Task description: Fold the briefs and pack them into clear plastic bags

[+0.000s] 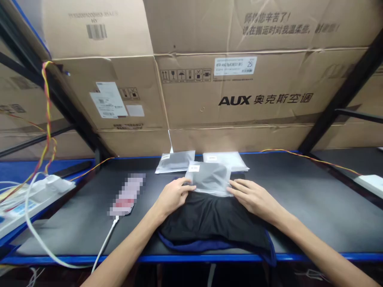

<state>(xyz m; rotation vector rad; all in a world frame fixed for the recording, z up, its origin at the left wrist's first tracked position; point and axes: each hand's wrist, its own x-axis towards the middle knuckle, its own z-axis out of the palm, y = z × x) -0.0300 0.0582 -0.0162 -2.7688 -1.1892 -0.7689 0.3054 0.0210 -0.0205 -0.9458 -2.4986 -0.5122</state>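
A clear plastic packet with a small white label and something dark inside is held at its two sides. My left hand pinches its left edge between thumb and fingers. At the opposite edge, the fingers of my right hand grip the packet, their thumb mostly hidden. Below the packet lies a rumpled black cloth with a dark blue border, one corner hanging over the front edge. Behind stand two more labelled packets, a dark-filled one on the left and a whitish one on the right.
A phone, blurred out, lies left on the dark grey mat with a white cable plugged in. A power strip sits at far left. Large cardboard and black shelf posts bound the back.
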